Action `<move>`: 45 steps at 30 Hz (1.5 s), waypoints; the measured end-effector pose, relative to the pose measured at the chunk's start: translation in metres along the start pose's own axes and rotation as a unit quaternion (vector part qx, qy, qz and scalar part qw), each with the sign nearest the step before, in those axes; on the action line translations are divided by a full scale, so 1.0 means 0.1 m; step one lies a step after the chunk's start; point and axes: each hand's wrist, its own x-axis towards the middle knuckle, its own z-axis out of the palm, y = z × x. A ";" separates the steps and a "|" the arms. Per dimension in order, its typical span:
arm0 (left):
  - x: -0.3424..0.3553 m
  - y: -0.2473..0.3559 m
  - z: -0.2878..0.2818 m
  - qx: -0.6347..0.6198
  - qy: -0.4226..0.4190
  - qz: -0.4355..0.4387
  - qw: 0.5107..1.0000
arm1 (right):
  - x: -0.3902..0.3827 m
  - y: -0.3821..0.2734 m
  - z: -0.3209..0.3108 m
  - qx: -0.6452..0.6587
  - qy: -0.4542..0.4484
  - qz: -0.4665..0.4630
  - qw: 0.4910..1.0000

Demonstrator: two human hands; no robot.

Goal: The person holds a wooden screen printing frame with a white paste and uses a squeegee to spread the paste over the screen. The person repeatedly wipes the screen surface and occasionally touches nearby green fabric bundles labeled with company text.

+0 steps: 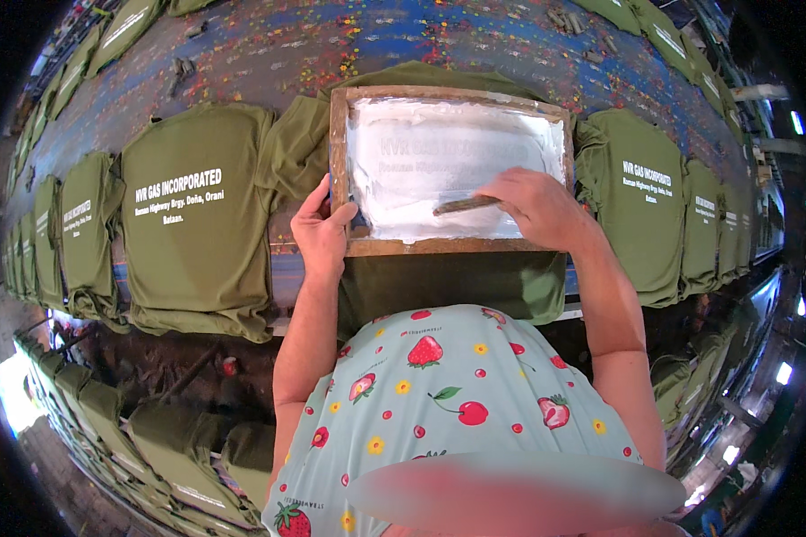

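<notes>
A wooden-framed printing screen (439, 246) lies on an olive-green shirt (403, 282) directly in front of me. White ink (398, 197) covers its mesh, and faint lettering shows through. My left hand (322, 233) grips the frame's lower left corner, thumb on top and fingers along the outer side. Over the right part of the mesh, my right hand (546, 213) is closed around a narrow brown squeegee (461, 206), which slants across the ink. Part of the squeegee is hidden under my fingers.
Printed olive-green shirts lie left (184, 233) and right (640, 215) of the screen, with more beyond on both sides. The long table (269, 67) is blue-grey and speckled with paint. Behind me, more green shirts (188, 447) are laid out across a dark gap.
</notes>
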 end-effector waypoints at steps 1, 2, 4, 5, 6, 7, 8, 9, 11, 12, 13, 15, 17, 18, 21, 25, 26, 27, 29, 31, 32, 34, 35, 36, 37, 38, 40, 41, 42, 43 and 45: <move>0.00 0.00 0.00 -0.002 0.002 -0.002 1.000 | 0.10 0.03 0.00 0.008 0.004 -0.018 1.000; 0.00 0.01 0.00 -0.002 0.004 -0.005 1.000 | 0.20 0.04 0.01 0.009 0.012 -0.025 1.000; -0.01 0.03 0.01 -0.002 0.008 -0.011 1.000 | 0.40 0.07 0.04 0.011 0.027 -0.040 0.999; -0.02 0.05 0.01 0.001 0.009 -0.011 1.000 | 0.51 0.09 0.05 0.006 0.037 -0.045 0.998; -0.03 0.06 0.02 0.005 0.009 -0.011 1.000 | 0.62 0.11 0.06 0.001 0.046 -0.048 0.998; -0.03 0.07 0.03 0.010 0.011 -0.015 1.000 | 0.72 0.13 0.07 -0.005 0.056 -0.051 0.997; -0.04 0.09 0.04 0.006 0.006 -0.011 1.000 | 0.83 0.16 0.08 -0.019 0.072 -0.054 0.996; -0.05 0.10 0.04 0.004 0.003 -0.011 1.000 | 0.94 0.18 0.11 -0.033 0.089 -0.057 0.994; -0.06 0.12 0.05 -0.003 -0.001 -0.011 1.000 | 1.12 0.23 0.13 -0.059 0.099 -0.051 0.992; -0.06 0.12 0.06 -0.009 -0.001 -0.011 1.000 | 1.20 0.26 0.14 -0.062 0.110 -0.046 0.991; -0.06 0.12 0.06 -0.015 -0.001 -0.011 1.000 | 1.27 0.28 0.15 -0.062 0.125 -0.047 0.989; -0.06 0.12 0.05 -0.017 -0.006 -0.011 1.000 | 1.32 0.29 0.18 -0.058 0.144 -0.040 0.987; -0.05 0.11 0.04 -0.019 -0.008 -0.011 1.000 | 1.36 0.30 0.19 -0.051 0.153 -0.026 0.987; -0.04 0.10 0.04 -0.020 -0.008 -0.013 1.000 | 1.36 0.30 0.19 -0.043 0.150 -0.024 0.987; -0.04 0.08 0.03 -0.018 -0.001 -0.025 1.000 | 1.37 0.29 0.18 -0.021 0.140 -0.031 0.989; -0.03 0.05 0.01 -0.002 0.003 -0.023 1.000 | 1.34 0.28 0.17 0.004 0.129 -0.042 0.991; -0.02 0.05 0.01 -0.003 0.002 -0.023 1.000 | 1.33 0.27 0.17 0.006 0.131 -0.039 0.991; -0.02 0.04 0.01 -0.003 0.002 -0.024 1.000 | 1.33 0.27 0.16 -0.002 0.130 -0.030 0.991; -0.02 0.03 0.00 -0.004 0.003 -0.023 1.000 | 1.32 0.27 0.16 -0.016 0.125 -0.013 0.992; -0.02 0.02 0.00 -0.006 0.002 -0.019 1.000 | 1.32 0.27 0.17 -0.011 0.123 -0.011 0.992; -0.02 0.02 0.00 -0.002 0.001 -0.016 1.000 | 1.32 0.28 0.18 -0.008 0.121 -0.010 0.993; -0.02 0.01 0.00 0.007 0.001 -0.011 1.000 | 1.30 0.28 0.21 -0.029 0.122 -0.021 0.992; -0.02 0.00 0.00 0.005 0.000 -0.006 1.000 | 1.28 0.28 0.24 -0.040 0.126 -0.031 0.991; -0.02 0.00 0.00 0.004 0.001 -0.003 1.000 | 1.25 0.26 0.28 -0.049 0.120 -0.041 0.991; -0.02 0.00 0.00 0.003 0.002 -0.003 1.000 | 1.21 0.24 0.33 -0.060 0.119 -0.054 0.990; -0.01 -0.01 0.01 0.001 -0.001 0.001 1.000 | 1.16 0.21 0.38 -0.076 0.105 -0.052 0.990; -0.02 -0.01 0.00 -0.001 0.000 0.001 1.000 | 0.96 0.08 0.51 -0.087 0.114 -0.066 0.987; -0.02 0.00 0.00 -0.001 0.000 0.001 1.000 | 0.85 -0.01 0.57 -0.097 0.117 -0.071 0.986; -0.02 0.00 0.00 0.000 0.000 0.000 1.000 | 0.73 -0.09 0.63 -0.091 0.118 -0.066 0.987; -0.02 0.01 0.01 0.001 0.001 -0.003 1.000 | 0.62 -0.18 0.68 -0.087 0.123 -0.065 0.986; -0.02 0.02 0.02 0.009 0.001 0.004 1.000 | 0.44 -0.32 0.75 -0.082 0.131 -0.070 0.985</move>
